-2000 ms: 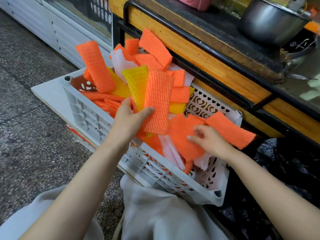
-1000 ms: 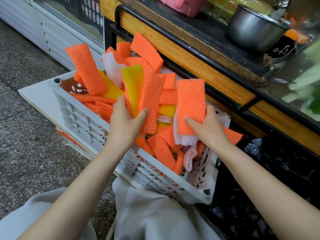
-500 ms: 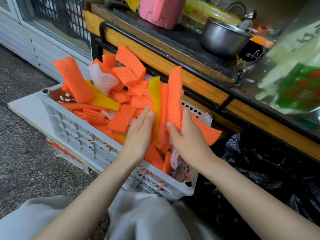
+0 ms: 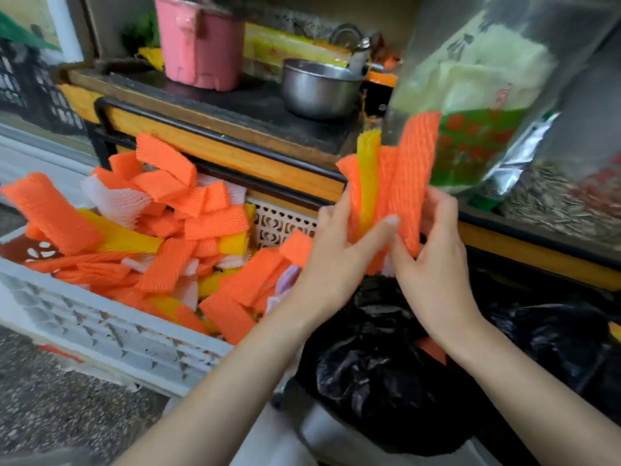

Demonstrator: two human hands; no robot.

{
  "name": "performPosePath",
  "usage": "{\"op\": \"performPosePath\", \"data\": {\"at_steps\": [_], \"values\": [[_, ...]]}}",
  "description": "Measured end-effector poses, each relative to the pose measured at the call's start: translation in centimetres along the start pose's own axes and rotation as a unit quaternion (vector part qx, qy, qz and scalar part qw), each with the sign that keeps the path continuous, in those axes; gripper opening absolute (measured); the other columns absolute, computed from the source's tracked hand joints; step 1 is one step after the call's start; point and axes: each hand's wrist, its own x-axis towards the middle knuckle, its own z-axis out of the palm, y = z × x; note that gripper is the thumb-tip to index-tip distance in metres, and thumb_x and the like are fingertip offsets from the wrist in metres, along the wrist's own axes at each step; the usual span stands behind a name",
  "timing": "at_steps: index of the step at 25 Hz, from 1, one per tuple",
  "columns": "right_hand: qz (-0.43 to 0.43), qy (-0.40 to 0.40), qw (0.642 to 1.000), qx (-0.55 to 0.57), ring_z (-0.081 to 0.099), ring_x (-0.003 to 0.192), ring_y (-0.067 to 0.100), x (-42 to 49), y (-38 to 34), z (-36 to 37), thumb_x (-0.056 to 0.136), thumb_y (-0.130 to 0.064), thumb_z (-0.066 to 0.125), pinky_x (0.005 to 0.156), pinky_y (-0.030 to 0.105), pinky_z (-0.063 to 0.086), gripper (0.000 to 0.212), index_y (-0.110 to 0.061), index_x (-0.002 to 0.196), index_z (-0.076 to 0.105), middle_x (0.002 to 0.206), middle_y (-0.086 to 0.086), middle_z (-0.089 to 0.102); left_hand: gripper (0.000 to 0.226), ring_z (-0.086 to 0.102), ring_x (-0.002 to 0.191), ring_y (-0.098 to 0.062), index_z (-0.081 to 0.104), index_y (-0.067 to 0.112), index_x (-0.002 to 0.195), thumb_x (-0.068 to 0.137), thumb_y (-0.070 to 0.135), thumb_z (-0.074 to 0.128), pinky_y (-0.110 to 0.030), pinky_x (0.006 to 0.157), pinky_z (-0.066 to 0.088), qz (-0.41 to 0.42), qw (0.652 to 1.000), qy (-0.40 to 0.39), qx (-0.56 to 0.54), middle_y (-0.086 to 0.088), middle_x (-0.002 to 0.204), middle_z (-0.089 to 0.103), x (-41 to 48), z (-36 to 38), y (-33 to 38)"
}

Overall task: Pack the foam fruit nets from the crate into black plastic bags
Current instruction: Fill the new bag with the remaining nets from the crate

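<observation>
Orange foam nets [image 4: 410, 169] sit clamped in left hand [image 4: 336, 260] and right hand [image 4: 433, 267] above black bag [image 4: 379, 375].

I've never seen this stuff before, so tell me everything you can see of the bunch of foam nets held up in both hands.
The bundle of foam nets is a handful of flat strips with a ribbed mesh texture, soft-looking: several orange, one yellow. It stands roughly upright, tops fanned apart, bottoms squeezed together. The left hand and right hand grip its lower part from either side, above the black plastic bag.
</observation>
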Motion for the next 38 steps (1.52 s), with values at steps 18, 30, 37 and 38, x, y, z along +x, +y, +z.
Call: {"op": "performPosePath", "data": {"at_steps": [18,30,37,38], "values": [[0.188,-0.226,0.811,-0.505,0.044,0.119,0.023,-5.7,11.8,-11.9,0.086,-0.053,0.055,0.096,0.037,0.032,0.061,-0.019,0.134,0.037,0.121,-0.001,0.057,0.039,0.064,0.09,-0.013,0.049,0.023,0.105,0.076,0.028,0.074,-0.044,0.085,0.054,-0.064,0.994,0.065,0.055,0.006,0.099,0.064,0.9,7.0,3.7],[0.314,0.062,0.944,-0.079,0.061,0.084,0.02,-5.6,12.6,-17.0,0.095,-0.026,0.05,0.078,0.035,0.043,0.024,-0.013,0.08,0.065,0.085,0.002,0.068,0.03,0.063,0.088,-0.012,0.053,0.031,0.095,0.074,0.03,0.074,-0.031,0.078,0.053,-0.005,0.997,-0.021,0.071,0.003,0.098,0.064,0.3,12.9,2.5],[0.373,0.139,0.909,0.123,0.058,0.067,0.011,-5.7,11.4,-18.8,0.094,-0.018,0.052,0.064,0.025,0.046,0.03,-0.017,0.064,0.058,0.075,-0.001,0.064,0.045,0.052,0.102,-0.025,0.038,0.016,0.113,0.08,0.03,0.066,-0.036,0.076,0.041,0.11,0.829,-0.199,0.511,-0.003,0.109,0.048,-1.7,14.1,-1.8],[0.374,0.138,0.909,0.124,0.058,0.069,0.011,-5.7,11.3,-18.8,0.094,-0.018,0.052,0.064,0.024,0.047,0.03,-0.016,0.065,0.059,0.076,-0.002,0.063,0.05,0.048,0.106,-0.026,0.038,0.016,0.117,0.081,0.039,0.064,-0.036,0.079,0.039,0.131,0.773,-0.205,0.587,-0.005,0.113,0.044,-1.5,13.7,-2.1]]}}
